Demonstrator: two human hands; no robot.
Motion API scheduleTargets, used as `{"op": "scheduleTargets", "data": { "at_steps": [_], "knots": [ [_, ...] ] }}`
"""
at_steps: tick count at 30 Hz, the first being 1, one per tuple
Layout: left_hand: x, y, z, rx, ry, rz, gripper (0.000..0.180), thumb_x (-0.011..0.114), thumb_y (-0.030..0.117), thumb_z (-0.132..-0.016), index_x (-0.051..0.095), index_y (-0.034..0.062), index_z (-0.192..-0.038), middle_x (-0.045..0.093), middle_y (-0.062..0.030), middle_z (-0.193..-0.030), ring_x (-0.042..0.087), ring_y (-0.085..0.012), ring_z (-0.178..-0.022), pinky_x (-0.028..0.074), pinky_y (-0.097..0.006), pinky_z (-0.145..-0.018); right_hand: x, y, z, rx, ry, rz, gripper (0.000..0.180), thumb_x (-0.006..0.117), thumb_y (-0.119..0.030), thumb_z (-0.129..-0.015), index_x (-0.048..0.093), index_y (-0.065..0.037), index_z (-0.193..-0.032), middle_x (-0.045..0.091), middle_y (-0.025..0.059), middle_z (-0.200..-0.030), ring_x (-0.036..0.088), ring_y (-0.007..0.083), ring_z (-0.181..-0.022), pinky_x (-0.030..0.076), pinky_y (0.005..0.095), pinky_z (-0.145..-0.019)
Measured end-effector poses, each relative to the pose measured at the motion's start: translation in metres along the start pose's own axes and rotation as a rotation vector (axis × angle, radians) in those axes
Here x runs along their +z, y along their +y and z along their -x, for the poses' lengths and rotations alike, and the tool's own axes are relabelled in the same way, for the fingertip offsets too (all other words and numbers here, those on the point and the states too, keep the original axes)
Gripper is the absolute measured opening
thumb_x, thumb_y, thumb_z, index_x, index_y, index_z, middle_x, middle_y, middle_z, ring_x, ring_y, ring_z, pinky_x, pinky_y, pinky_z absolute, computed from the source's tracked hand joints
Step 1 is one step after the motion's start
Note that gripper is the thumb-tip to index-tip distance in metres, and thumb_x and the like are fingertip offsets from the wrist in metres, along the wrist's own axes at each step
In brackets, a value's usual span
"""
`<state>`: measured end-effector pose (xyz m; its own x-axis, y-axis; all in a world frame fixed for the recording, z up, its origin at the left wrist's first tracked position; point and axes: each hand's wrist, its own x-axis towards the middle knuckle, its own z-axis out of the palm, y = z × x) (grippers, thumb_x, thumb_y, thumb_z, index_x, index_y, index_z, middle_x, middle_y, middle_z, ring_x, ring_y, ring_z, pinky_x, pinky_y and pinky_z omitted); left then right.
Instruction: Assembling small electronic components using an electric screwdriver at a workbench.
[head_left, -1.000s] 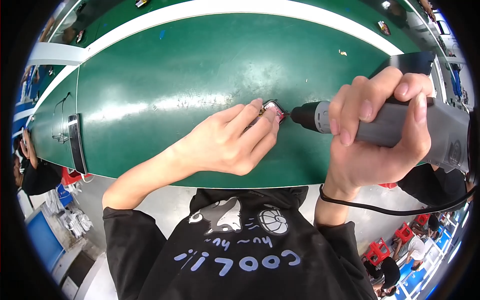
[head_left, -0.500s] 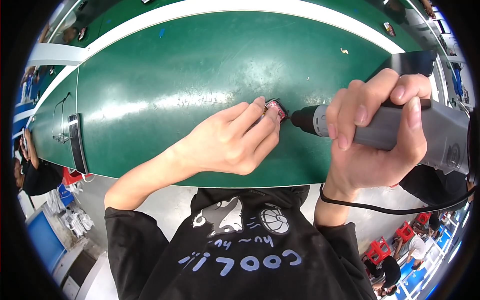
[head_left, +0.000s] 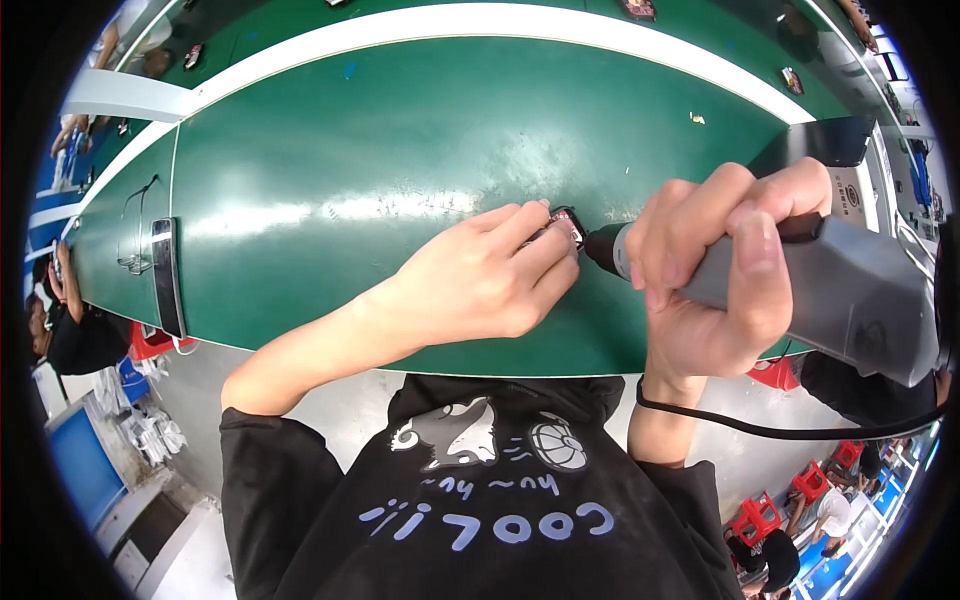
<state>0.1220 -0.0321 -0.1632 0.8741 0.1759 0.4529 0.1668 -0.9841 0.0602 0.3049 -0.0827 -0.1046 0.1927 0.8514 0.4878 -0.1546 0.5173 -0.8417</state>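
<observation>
My left hand (head_left: 500,270) is closed over a small dark-edged piece (head_left: 568,222) with a red and pink patterned face, low over the green table. Only the piece's right end shows past my fingers; its kind cannot be told. My right hand (head_left: 715,270) is wrapped round a grey power tool (head_left: 850,300) with a black tapered nose, its body running off to the right. The nose points left at the piece's exposed end, right beside it; whether they touch is unclear. A black cord (head_left: 790,430) crosses my right wrist and runs toward the right edge.
On the green table (head_left: 300,150), a flat black device (head_left: 166,275) and a thin wire frame (head_left: 132,255) lie at left. A black and white box (head_left: 845,165) stands at right. Beyond the white divider (head_left: 480,20) lie several small pieces. Other people sit at both sides.
My right hand and the power tool have shifted left, bringing the nose nearer to the piece, and the tool's rear end has dipped. My left hand keeps its hold; the whole view has shifted slightly.
</observation>
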Motion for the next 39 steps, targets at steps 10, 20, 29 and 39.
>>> {"op": "scheduleTargets", "data": {
  "at_steps": [10, 20, 29, 39],
  "knots": [
    [0.010, -0.026, -0.006, 0.050, 0.119, -0.044, 0.018, 0.069, 0.009, -0.075, 0.068, 0.0021, -0.091, 0.062, -0.0058, -0.092, 0.062, -0.0186, -0.083, 0.057, -0.031, -0.071, -0.005, -0.030, 0.002, -0.085, 0.138, -0.198, 0.032, 0.067, -0.018, -0.101, 0.038, -0.005, -0.106, 0.058, 0.0166, -0.072, 0.047, 0.0175, -0.043, 0.043, 0.0318, -0.039],
    [-0.015, -0.209, -0.025, -0.731, 0.106, -0.398, 0.079, 0.080, 0.020, -0.090, 0.040, 0.0162, -0.158, 0.047, -0.0145, -0.153, 0.053, -0.0375, -0.136, 0.042, -0.056, -0.111, -0.071, -0.096, -0.008, -0.329, 0.197, -0.054, 0.024, 0.044, -0.027, -0.109, 0.043, -0.003, -0.113, 0.051, 0.0115, -0.080, 0.043, 0.0150, -0.043, 0.041, 0.0309, -0.040],
    [-0.009, -0.249, 0.015, -0.675, 0.116, -0.166, 0.042, 0.070, 0.018, -0.100, 0.060, 0.0057, -0.139, 0.066, -0.0128, -0.124, 0.058, -0.0316, -0.108, 0.049, -0.040, -0.099, -0.124, -0.124, -0.003, -0.362, 0.337, -0.004, 0.018, 0.046, -0.020, -0.108, 0.047, -0.003, -0.106, 0.055, 0.0124, -0.079, 0.039, 0.0139, -0.043, 0.037, 0.0286, -0.040],
    [-0.019, -0.049, -0.027, -0.456, -0.152, 0.113, 0.053, 0.078, 0.011, -0.091, 0.056, 0.0053, -0.138, 0.060, -0.0149, -0.132, 0.057, -0.0334, -0.119, 0.048, -0.042, -0.106, -0.131, -0.122, -0.017, -0.294, 0.356, 0.253, 0.022, 0.050, -0.019, -0.107, 0.050, 0.001, -0.096, 0.058, 0.0153, -0.079, 0.045, 0.0149, -0.044, 0.041, 0.0293, -0.043]
  ]
}}
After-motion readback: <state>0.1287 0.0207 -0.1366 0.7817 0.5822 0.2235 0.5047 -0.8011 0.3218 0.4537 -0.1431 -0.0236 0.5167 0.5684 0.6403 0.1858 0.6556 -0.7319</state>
